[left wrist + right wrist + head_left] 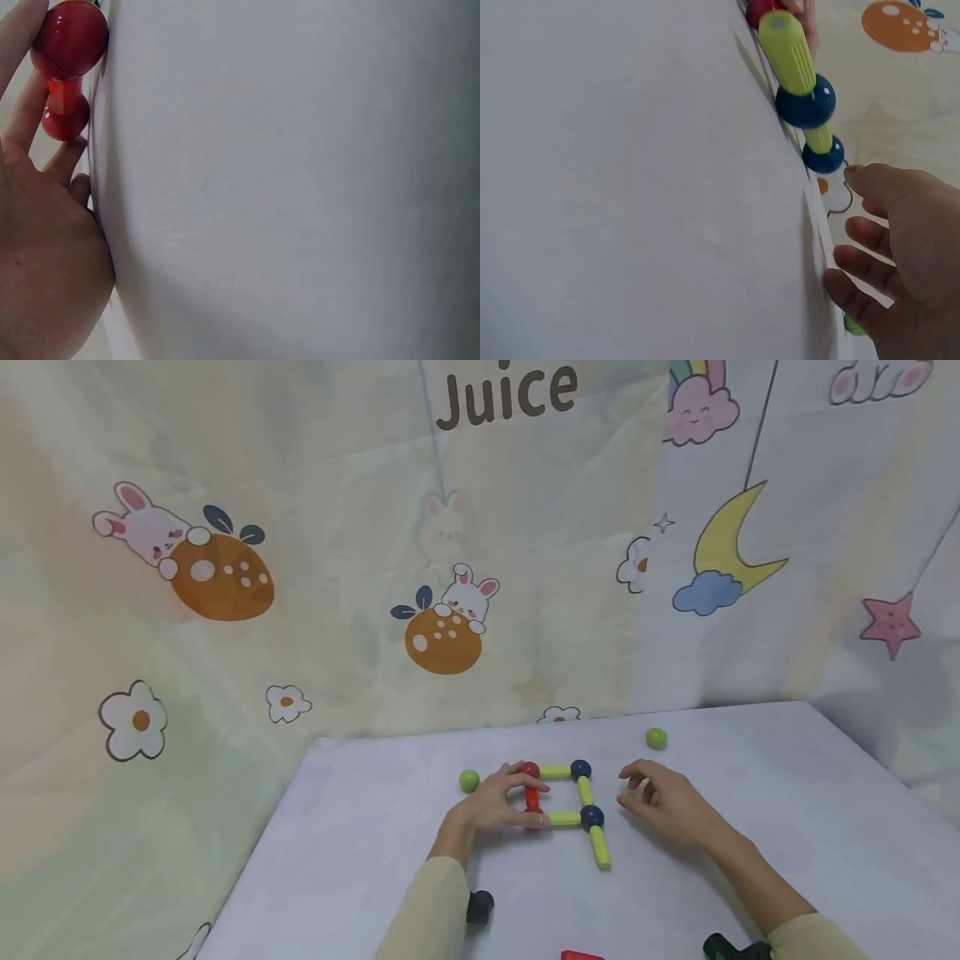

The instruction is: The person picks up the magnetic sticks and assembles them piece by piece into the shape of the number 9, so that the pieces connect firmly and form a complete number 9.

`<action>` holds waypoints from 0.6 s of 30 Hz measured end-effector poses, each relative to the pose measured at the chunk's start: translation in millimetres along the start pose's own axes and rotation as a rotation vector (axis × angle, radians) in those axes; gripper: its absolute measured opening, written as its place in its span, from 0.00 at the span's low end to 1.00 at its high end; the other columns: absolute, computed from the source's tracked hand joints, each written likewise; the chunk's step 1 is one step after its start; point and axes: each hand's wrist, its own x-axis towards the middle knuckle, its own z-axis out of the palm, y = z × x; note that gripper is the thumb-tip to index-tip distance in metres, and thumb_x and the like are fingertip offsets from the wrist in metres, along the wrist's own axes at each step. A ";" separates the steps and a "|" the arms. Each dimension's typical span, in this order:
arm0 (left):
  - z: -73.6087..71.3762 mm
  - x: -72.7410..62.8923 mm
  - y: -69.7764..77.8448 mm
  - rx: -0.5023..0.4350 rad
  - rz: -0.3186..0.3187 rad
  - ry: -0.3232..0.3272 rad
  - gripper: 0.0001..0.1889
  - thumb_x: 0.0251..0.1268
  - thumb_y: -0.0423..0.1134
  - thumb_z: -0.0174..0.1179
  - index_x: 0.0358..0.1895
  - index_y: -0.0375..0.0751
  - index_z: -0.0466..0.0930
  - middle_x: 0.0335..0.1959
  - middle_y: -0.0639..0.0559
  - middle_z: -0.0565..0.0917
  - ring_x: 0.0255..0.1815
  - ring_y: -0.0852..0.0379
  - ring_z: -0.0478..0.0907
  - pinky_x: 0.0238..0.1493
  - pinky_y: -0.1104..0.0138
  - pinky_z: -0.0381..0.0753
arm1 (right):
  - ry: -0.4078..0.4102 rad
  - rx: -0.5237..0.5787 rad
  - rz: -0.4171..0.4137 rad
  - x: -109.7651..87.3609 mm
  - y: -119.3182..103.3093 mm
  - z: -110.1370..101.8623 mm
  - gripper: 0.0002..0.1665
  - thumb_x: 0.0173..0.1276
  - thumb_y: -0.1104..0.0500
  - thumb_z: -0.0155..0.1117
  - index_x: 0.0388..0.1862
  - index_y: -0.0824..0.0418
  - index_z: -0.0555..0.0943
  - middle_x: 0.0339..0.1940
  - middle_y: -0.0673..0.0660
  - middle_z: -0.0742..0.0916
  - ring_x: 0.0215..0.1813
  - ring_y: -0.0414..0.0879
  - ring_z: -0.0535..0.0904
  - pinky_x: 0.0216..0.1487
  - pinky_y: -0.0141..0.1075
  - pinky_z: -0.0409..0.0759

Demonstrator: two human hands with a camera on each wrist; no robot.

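Note:
A square of magnetic sticks and balls lies on the white table. Its left side is a red stick [532,799] between two red balls [69,39]; yellow-green sticks [555,772] and two dark blue balls [592,816] form the rest. One more yellow-green stick [600,848] juts from the near blue ball toward me. My left hand [495,802] holds the red side, thumb at the near red ball and fingers around the far one, partly hiding them. My right hand [670,802], fingers loosely curled, hovers to the right of the square and holds nothing.
A green ball [469,780] lies left of the square, and another green ball [657,738] sits near the back edge. A red piece [581,955] shows at the bottom of the head view. Behind the table [360,827] hangs a printed cloth [337,568].

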 end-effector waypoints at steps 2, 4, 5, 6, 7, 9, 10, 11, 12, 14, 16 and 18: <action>-0.1 -0.2 -0.7 -0.003 -0.001 0.000 0.22 0.56 0.58 0.73 0.56 0.74 0.83 0.83 0.54 0.57 0.85 0.43 0.43 0.73 0.31 0.53 | 0.036 -0.047 -0.016 4.0 4.8 -2.0 0.25 0.67 0.54 0.73 0.60 0.59 0.78 0.52 0.55 0.83 0.43 0.45 0.76 0.40 0.36 0.77; 0.7 0.3 -1.0 0.000 0.003 -0.003 0.22 0.56 0.58 0.73 0.56 0.75 0.83 0.83 0.53 0.58 0.85 0.44 0.42 0.73 0.31 0.53 | 0.078 -0.085 -0.031 7.7 9.6 -4.6 0.28 0.65 0.56 0.75 0.61 0.60 0.78 0.57 0.59 0.81 0.46 0.50 0.77 0.43 0.41 0.79; 1.0 0.7 -0.8 0.004 0.005 -0.004 0.22 0.56 0.58 0.73 0.56 0.75 0.83 0.83 0.53 0.58 0.85 0.44 0.42 0.73 0.31 0.54 | 0.097 -0.100 -0.037 9.5 11.7 -6.3 0.29 0.64 0.57 0.76 0.61 0.60 0.78 0.59 0.60 0.80 0.48 0.52 0.77 0.46 0.44 0.79; 1.0 0.8 -0.8 0.006 0.004 -0.004 0.22 0.56 0.58 0.73 0.56 0.75 0.83 0.83 0.53 0.58 0.85 0.44 0.42 0.73 0.31 0.54 | 0.109 -0.106 -0.048 11.4 13.7 -7.7 0.29 0.63 0.58 0.77 0.61 0.61 0.77 0.60 0.62 0.79 0.50 0.55 0.77 0.48 0.48 0.79; 0.6 0.4 -0.9 0.007 0.000 -0.004 0.22 0.56 0.58 0.73 0.56 0.75 0.83 0.83 0.53 0.58 0.85 0.44 0.42 0.73 0.31 0.54 | 0.119 -0.107 -0.058 13.3 15.4 -8.7 0.29 0.63 0.58 0.77 0.61 0.61 0.77 0.61 0.63 0.78 0.53 0.58 0.76 0.51 0.52 0.78; -0.8 -0.6 -1.3 0.015 -0.009 0.000 0.22 0.56 0.58 0.74 0.56 0.74 0.83 0.82 0.52 0.58 0.85 0.44 0.42 0.73 0.30 0.54 | 0.128 -0.110 -0.076 17.2 18.6 -9.6 0.29 0.63 0.58 0.77 0.61 0.62 0.78 0.63 0.66 0.77 0.57 0.63 0.74 0.55 0.58 0.75; -1.8 -1.1 -1.8 0.017 -0.012 0.001 0.22 0.56 0.58 0.74 0.56 0.74 0.83 0.82 0.52 0.58 0.85 0.44 0.42 0.73 0.30 0.53 | 0.130 -0.115 -0.078 18.8 19.9 -10.3 0.29 0.63 0.58 0.77 0.61 0.62 0.78 0.64 0.67 0.77 0.59 0.65 0.72 0.57 0.61 0.73; -2.8 -1.5 -2.0 0.017 -0.015 0.002 0.22 0.56 0.57 0.74 0.56 0.74 0.83 0.83 0.52 0.58 0.85 0.44 0.42 0.73 0.30 0.53 | 0.133 -0.118 -0.080 20.1 21.0 -11.0 0.29 0.63 0.58 0.77 0.61 0.62 0.78 0.64 0.67 0.77 0.61 0.68 0.70 0.57 0.64 0.71; -3.4 -1.6 -2.4 0.014 -0.018 0.002 0.22 0.56 0.57 0.74 0.56 0.74 0.83 0.83 0.52 0.58 0.86 0.44 0.42 0.73 0.30 0.52 | 0.134 -0.122 -0.079 21.1 22.4 -11.7 0.29 0.63 0.58 0.77 0.61 0.62 0.78 0.65 0.68 0.76 0.62 0.70 0.68 0.57 0.66 0.69; -3.6 -1.0 -2.7 0.007 -0.017 -0.003 0.22 0.56 0.58 0.74 0.56 0.74 0.83 0.83 0.52 0.58 0.86 0.44 0.42 0.74 0.31 0.52 | 0.135 -0.136 -0.067 22.0 25.7 -13.4 0.29 0.63 0.57 0.77 0.61 0.61 0.78 0.66 0.68 0.76 0.63 0.72 0.67 0.56 0.71 0.66; -2.6 0.3 -2.7 -0.004 -0.014 -0.010 0.22 0.56 0.58 0.74 0.56 0.74 0.83 0.83 0.52 0.57 0.86 0.44 0.41 0.74 0.31 0.52 | 0.138 -0.151 -0.059 21.7 29.3 -16.2 0.30 0.62 0.57 0.77 0.61 0.60 0.78 0.67 0.68 0.75 0.64 0.75 0.65 0.54 0.74 0.65; -1.2 1.2 -2.6 -0.013 -0.017 -0.013 0.22 0.56 0.58 0.74 0.56 0.75 0.83 0.83 0.52 0.57 0.86 0.44 0.42 0.74 0.31 0.52 | 0.130 -0.161 -0.065 21.9 34.0 -19.0 0.30 0.62 0.57 0.77 0.62 0.60 0.77 0.69 0.68 0.73 0.65 0.78 0.64 0.54 0.77 0.64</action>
